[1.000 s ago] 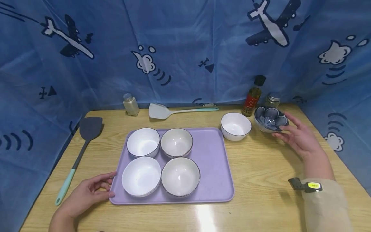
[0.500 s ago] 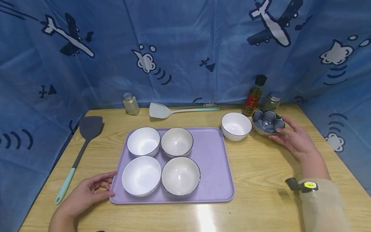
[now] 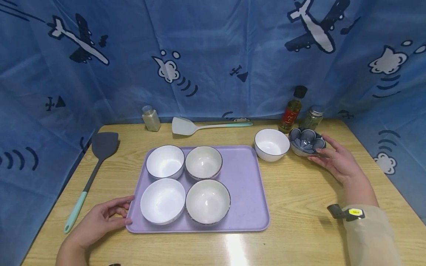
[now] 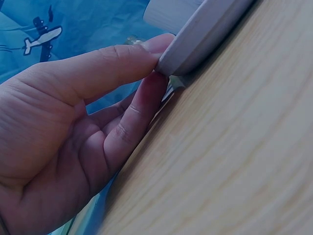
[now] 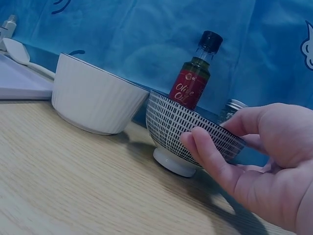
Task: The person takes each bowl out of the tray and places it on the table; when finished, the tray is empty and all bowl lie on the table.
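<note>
At the back right, my right hand (image 3: 340, 162) grips a small dark blue patterned bowl (image 3: 304, 142) by its right side. The right wrist view shows dashes on this bowl's outer wall (image 5: 171, 125) and fingers at its rim. Right beside it stands a white dark-rimmed bowl (image 3: 271, 142); their rims look very close or touching. My left hand (image 3: 96, 223) pinches the left edge of a lilac tray (image 3: 246, 192), thumb and finger meeting at the rim (image 4: 195, 41). On the tray sit two white bowls (image 3: 163, 201) and two cream bowls (image 3: 208, 201), side by side in two rows.
Behind the patterned bowl stand an olive oil bottle (image 3: 290, 112) and a glass jar (image 3: 311, 118). A white spatula (image 3: 186, 126) and a pale shaker (image 3: 151, 119) are along the back. On the left lies a grey spatula (image 3: 100, 155). Blue cloth (image 3: 206, 66) surrounds the table.
My right hand has brought the patterned bowl left and slightly lower in view, toward the white bowl. The left hand and the tray have stayed put.
</note>
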Demonstrator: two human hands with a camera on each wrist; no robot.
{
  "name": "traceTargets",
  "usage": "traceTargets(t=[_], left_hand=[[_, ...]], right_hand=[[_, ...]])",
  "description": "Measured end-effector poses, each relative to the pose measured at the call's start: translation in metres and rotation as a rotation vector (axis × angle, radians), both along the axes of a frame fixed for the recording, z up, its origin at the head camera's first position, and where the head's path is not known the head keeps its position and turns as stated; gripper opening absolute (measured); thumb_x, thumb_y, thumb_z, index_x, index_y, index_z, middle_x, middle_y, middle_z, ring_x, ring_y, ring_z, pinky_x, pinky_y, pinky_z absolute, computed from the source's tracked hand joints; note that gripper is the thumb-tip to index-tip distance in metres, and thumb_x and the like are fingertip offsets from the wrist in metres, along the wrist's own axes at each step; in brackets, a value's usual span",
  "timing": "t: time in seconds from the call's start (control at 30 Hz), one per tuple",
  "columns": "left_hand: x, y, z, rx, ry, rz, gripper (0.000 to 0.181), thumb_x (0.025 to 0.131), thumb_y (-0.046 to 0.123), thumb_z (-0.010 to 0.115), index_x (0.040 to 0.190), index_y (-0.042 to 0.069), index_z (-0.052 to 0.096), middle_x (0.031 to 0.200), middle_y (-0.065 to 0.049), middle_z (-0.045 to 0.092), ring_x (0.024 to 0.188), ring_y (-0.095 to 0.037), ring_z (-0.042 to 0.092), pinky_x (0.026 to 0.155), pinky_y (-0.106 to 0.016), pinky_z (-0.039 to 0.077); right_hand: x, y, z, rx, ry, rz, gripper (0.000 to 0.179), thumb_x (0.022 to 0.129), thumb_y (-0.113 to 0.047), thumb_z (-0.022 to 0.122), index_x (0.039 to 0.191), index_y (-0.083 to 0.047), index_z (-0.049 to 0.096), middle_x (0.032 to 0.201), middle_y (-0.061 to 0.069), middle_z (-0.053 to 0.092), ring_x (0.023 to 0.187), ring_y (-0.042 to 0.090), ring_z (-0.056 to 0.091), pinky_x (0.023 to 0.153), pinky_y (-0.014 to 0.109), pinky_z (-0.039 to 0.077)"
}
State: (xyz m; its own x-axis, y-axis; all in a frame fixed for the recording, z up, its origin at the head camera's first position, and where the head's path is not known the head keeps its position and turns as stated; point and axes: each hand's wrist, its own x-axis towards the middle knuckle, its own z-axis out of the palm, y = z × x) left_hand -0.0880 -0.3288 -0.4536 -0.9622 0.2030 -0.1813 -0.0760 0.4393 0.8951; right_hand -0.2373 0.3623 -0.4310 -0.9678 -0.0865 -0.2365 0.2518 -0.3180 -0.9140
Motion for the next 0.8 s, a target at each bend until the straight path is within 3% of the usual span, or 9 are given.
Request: traceTargets(t=[0.33,0.53,0.8], left_hand=[[0.0,0.0,-0.002,0.026,0.024,-0.011,0.063,0.086,0.011,0.077,0.141,-0.004,0.05,0.1,-0.007,0.068,0.089,-0.008,0.065,0.076,-0.021,0.054],[0.0,0.0,-0.001,0.012,0.033,-0.008,0.063,0.086,0.011,0.078,0.141,-0.003,0.052,0.108,-0.006,0.067,0.09,-0.009,0.065,0.076,-0.022,0.055],[0.0,0.001,-0.001,0.007,0.01,0.013,0.064,0.085,0.014,0.079,0.141,-0.001,0.052,0.11,-0.007,0.066,0.091,-0.01,0.065,0.075,-0.023,0.055]], right_hand=[[0.001,0.004,-0.003,0.082,0.01,0.023,0.084,0.1,-0.006,0.057,0.162,-0.03,0.005,0.133,0.012,0.03,0.086,0.019,0.075,0.078,0.026,0.059],[0.002,0.009,-0.003,0.134,0.027,0.003,0.081,0.1,-0.015,0.061,0.161,-0.03,0.011,0.128,0.002,0.038,0.083,0.015,0.075,0.075,0.024,0.059],[0.008,0.013,0.011,0.099,0.061,-0.041,0.079,0.098,-0.014,0.065,0.16,-0.028,0.019,0.122,-0.005,0.046,0.08,0.016,0.073,0.071,0.026,0.059]])
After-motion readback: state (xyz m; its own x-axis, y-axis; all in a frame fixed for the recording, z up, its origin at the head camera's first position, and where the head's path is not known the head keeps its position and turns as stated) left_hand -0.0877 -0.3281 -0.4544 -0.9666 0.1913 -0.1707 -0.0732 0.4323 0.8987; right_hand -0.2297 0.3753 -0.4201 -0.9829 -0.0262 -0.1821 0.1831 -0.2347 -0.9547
